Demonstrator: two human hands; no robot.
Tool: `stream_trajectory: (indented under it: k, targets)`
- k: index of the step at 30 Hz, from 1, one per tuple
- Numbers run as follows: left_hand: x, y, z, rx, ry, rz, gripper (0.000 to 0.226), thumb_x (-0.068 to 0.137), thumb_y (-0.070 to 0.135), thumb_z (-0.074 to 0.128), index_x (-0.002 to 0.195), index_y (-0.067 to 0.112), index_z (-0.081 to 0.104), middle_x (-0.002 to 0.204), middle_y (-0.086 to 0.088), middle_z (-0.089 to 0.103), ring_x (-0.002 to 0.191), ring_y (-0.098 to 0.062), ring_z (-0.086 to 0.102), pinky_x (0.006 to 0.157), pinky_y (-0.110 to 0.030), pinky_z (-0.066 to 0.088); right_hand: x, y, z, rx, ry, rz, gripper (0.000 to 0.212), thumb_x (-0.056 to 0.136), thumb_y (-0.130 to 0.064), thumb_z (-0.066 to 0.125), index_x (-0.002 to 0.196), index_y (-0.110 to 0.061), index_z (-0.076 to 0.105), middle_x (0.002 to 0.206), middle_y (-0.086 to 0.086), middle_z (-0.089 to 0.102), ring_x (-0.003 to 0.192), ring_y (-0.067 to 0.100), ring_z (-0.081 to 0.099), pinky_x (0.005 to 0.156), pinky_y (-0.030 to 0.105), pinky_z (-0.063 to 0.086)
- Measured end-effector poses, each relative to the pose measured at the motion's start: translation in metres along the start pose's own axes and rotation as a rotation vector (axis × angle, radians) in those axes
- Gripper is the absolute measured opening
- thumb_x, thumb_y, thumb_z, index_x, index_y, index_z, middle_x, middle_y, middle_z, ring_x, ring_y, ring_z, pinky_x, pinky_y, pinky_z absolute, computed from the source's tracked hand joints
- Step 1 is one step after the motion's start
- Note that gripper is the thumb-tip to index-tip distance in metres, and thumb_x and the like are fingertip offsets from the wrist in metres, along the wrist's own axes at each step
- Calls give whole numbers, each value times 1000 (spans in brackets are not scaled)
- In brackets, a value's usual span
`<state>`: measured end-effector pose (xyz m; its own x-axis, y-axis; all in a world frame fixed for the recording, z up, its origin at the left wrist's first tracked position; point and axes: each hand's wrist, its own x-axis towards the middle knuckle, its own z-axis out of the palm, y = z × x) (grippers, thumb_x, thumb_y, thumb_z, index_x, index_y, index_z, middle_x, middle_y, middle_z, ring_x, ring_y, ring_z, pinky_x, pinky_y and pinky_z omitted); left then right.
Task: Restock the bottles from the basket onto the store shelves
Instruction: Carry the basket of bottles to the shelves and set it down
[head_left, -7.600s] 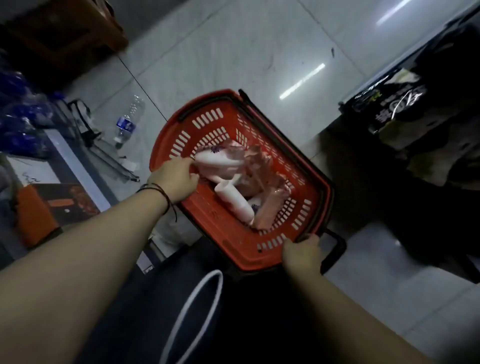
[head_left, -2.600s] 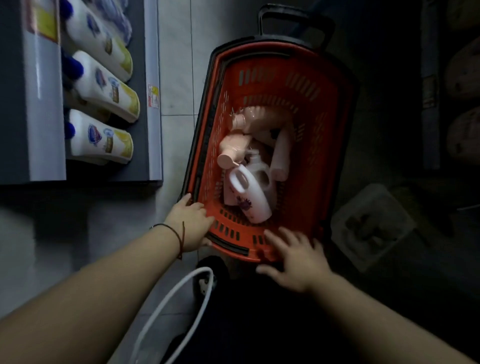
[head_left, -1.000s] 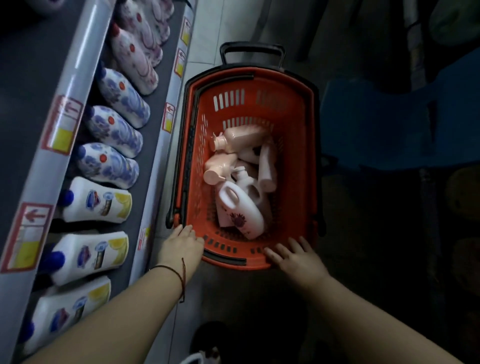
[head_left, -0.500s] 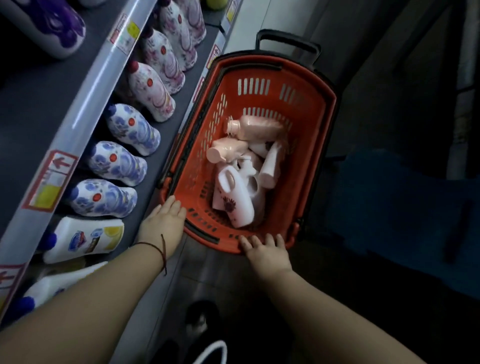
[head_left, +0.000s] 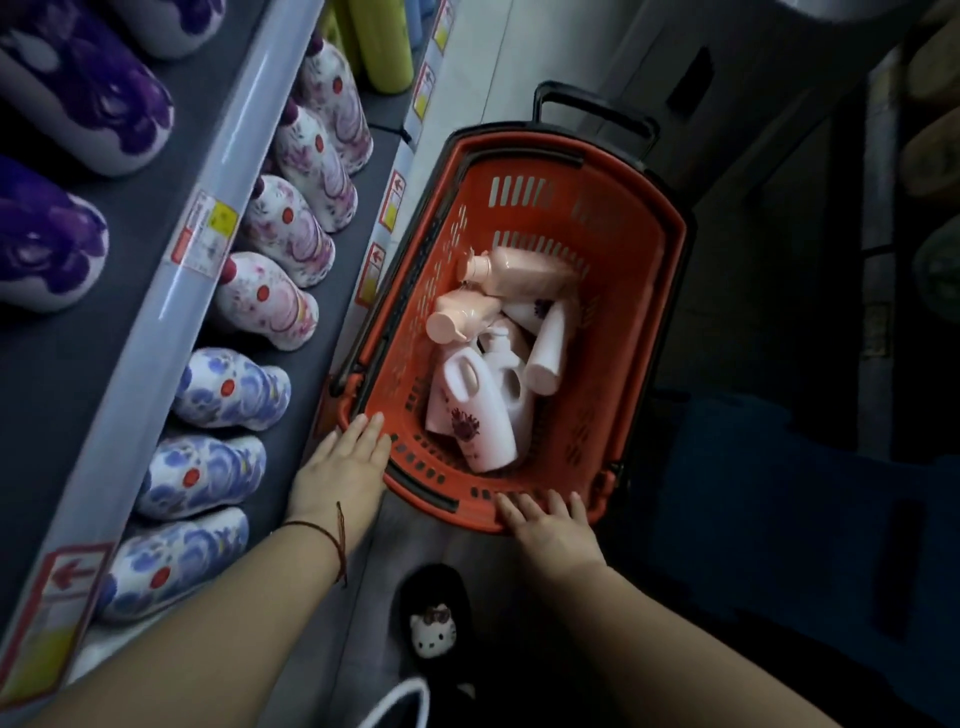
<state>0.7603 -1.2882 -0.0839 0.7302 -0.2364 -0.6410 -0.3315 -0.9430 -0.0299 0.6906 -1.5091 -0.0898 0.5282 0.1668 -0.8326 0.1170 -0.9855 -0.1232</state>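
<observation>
At lower centre of the frame, left hand (head_left: 343, 470) flat with fingers spread on the red basket (head_left: 644, 291) near rim, right hand (head_left: 545, 527) likewise open on that rim, neither grip holding anything, pink bottles (head_left: 478, 410) piled inside, floral bottles (head_left: 234, 387) along the shelf (head_left: 67, 353) at left.

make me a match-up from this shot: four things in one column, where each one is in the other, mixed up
Things:
1. white jug with purple flower
2. left hand
3. right hand
4. blue-flowered bottles

Places:
a. near rim of the basket, on the aisle side
b. lower shelf
c. inside the basket
d. basket corner next to the shelf

Pairs: 1-c, 2-d, 3-a, 4-b
</observation>
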Motion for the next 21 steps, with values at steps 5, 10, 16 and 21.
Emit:
stream_trajectory:
  k: [5, 10, 16, 21]
  targets:
    - [18, -5, -15, -28, 16, 33, 50, 101, 15, 26, 150, 16, 15, 162, -2, -4, 149, -18, -4, 119, -35, 2, 8, 7, -16, 7, -2, 4, 61, 100, -15, 30, 152, -26, 0, 160, 1, 13, 145, 39, 12, 117, 55, 3]
    - [19, -2, -21, -38, 10, 37, 58, 94, 2, 6, 149, 17, 17, 162, -2, -3, 149, -18, -3, 119, -35, 3, 10, 7, -28, 76, -60, 30, 58, 99, -15, 27, 152, -28, 8, 160, -1, 15, 145, 38, 12, 117, 53, 2]
    - [20, -5, -21, -8, -25, 29, 50, 101, 14, 21, 150, 19, 14, 162, 1, 0, 149, -15, -3, 119, -34, 3, 8, 7, -26, 62, -65, 28, 57, 100, -16, 26, 152, -27, 7, 160, 2, 13, 145, 40, 8, 117, 53, 1]
    - [19, -2, -24, 19, -34, 56, 89, 68, 7, -20, 150, 16, 13, 161, 0, 8, 149, -16, -1, 119, -33, 4, 9, 9, -29, 62, -106, 24, 57, 100, -18, 27, 152, -28, 7, 160, 2, 13, 145, 39, 8, 117, 54, 1]
